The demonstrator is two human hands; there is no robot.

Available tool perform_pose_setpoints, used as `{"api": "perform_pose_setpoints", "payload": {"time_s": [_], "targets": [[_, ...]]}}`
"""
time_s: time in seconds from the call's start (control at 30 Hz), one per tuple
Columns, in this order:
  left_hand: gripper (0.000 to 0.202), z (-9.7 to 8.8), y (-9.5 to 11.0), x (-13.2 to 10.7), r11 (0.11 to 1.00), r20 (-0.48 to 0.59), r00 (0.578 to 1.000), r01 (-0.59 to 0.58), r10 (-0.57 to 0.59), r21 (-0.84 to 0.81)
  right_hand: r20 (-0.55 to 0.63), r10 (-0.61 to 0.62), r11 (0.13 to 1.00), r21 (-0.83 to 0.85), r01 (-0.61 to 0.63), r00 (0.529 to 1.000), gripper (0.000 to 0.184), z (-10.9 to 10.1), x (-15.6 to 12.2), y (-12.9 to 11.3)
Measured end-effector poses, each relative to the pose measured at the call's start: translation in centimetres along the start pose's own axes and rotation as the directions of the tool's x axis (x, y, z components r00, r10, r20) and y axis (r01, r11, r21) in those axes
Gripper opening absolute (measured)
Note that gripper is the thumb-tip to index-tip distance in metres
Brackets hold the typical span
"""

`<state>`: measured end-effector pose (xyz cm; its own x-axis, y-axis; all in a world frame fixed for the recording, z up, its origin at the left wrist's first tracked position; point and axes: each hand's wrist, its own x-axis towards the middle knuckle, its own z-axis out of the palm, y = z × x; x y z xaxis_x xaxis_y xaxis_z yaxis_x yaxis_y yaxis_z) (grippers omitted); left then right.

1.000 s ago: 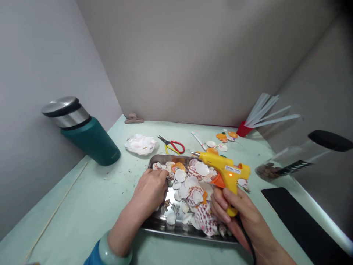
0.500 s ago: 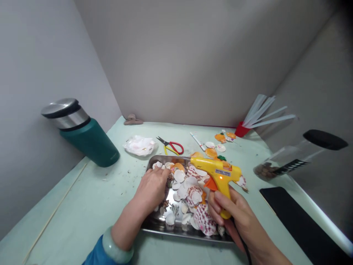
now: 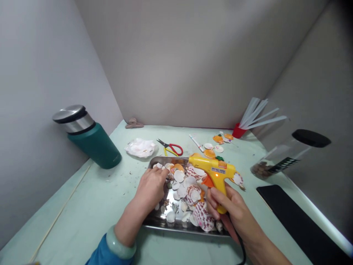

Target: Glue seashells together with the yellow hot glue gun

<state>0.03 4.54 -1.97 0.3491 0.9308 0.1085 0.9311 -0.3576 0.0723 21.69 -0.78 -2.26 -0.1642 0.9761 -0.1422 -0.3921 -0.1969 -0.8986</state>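
A shallow metal tray (image 3: pixel 156 222) in front of me holds several scallop shells (image 3: pixel 190 187), white and red-patterned. My left hand (image 3: pixel 151 187) rests knuckles-up among the shells at the tray's left side, fingers curled down into them; what they pinch is hidden. My right hand (image 3: pixel 230 208) grips the handle of a yellow hot glue gun (image 3: pixel 212 169), held above the tray's right half with its nozzle pointing left and its light glowing orange. A black cord runs from the gun past my wrist.
A teal flask (image 3: pixel 92 141) with a steel lid stands at the left. Crumpled tissue (image 3: pixel 140 147), red-handled scissors (image 3: pixel 172 148), a pen (image 3: pixel 196 142) and loose shells (image 3: pixel 217 141) lie behind the tray. A red cup of glue sticks (image 3: pixel 239 130), a clear jar (image 3: pixel 278 156) and a black pad (image 3: pixel 298 221) are at the right.
The glue gun and my right hand have shifted left and slightly toward the tray's middle. My left hand stays in the shells. The view has turned a little.
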Motion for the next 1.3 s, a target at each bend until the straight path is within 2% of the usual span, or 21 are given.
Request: {"api": "perform_pose_setpoints", "payload": {"time_s": [0.2,0.33,0.4,0.43,0.47,0.5,0.53,0.6,0.63,0.7,0.8,0.9,1.0,1.17,1.3], "targets": [[0.026,0.3,0.1,0.3,0.998,0.028,0.998,-0.049,0.050,-0.041,0.005,0.005,1.000,0.020,-0.005,1.000,0.032,0.1,0.0,-0.2],[0.027,0.4,-0.1,0.3,0.996,-0.008,1.000,-0.030,0.029,-0.088,0.006,0.008,1.000,0.007,-0.008,1.000,0.033,0.0,0.0,-0.1],[0.029,0.1,-0.2,0.2,0.970,-0.052,0.998,0.017,-0.030,-0.242,0.019,0.002,1.000,0.013,-0.002,1.000,0.033,-0.1,0.1,0.0],[0.028,-0.1,-0.2,0.1,0.918,-0.064,0.995,0.049,-0.081,-0.393,0.026,-0.001,1.000,0.016,0.000,1.000,0.033,-0.1,0.1,0.1],[0.026,-0.4,-0.1,0.0,0.811,-0.056,0.988,0.082,-0.140,-0.579,0.032,-0.004,1.000,0.020,0.003,0.999,0.033,-0.1,0.1,0.1],[0.024,-0.6,-0.1,-0.1,0.637,-0.020,0.980,0.113,-0.198,-0.763,0.037,-0.008,1.000,0.021,0.007,0.999,0.033,-0.2,0.1,0.2],[0.024,-0.9,0.0,-0.2,0.417,0.039,0.971,0.137,-0.236,-0.899,0.037,-0.013,1.000,0.020,0.013,0.999,0.032,-0.2,0.0,0.2],[0.027,-1.5,0.3,-0.5,-0.002,0.174,0.957,0.178,-0.234,-0.984,0.029,-0.025,1.000,0.006,0.025,0.999,0.032,-0.3,0.0,0.3],[0.030,-1.7,0.4,-0.7,-0.161,0.229,0.952,0.198,-0.205,-0.967,0.028,-0.027,1.000,-0.004,0.027,0.999,0.031,-0.3,-0.1,0.3],[0.034,-1.9,0.6,-1.0,-0.363,0.299,0.946,0.236,-0.127,-0.901,0.035,-0.029,0.999,-0.031,0.030,0.999,0.030,-0.4,-0.1,0.3],[0.037,-2.0,0.9,-1.3,-0.520,0.350,0.936,0.281,-0.035,-0.806,0.006,-0.071,0.993,-0.092,0.071,0.997,0.030,-0.4,-0.3,0.3],[0.034,-2.0,1.3,-1.6,-0.605,0.374,0.927,0.313,0.027,-0.732,-0.054,-0.107,0.972,-0.217,0.093,0.993,0.029,-0.5,-0.5,0.2],[0.029,-2.1,1.9,-1.8,-0.641,0.380,0.922,0.335,0.072,-0.690,-0.062,-0.135,0.955,-0.275,0.113,0.989,0.029,-0.6,-0.8,0.2],[0.028,-1.9,2.8,-2.0,-0.651,0.395,0.909,0.378,0.128,-0.658,-0.103,-0.164,0.957,-0.260,0.132,0.981,0.029,-0.8,-0.9,0.7],[0.029,-1.5,4.1,-2.1,-0.626,0.372,0.903,0.421,0.216,-0.657,-0.131,-0.163,0.933,-0.343,0.109,0.978,0.030,-0.6,-0.8,0.7]]}}
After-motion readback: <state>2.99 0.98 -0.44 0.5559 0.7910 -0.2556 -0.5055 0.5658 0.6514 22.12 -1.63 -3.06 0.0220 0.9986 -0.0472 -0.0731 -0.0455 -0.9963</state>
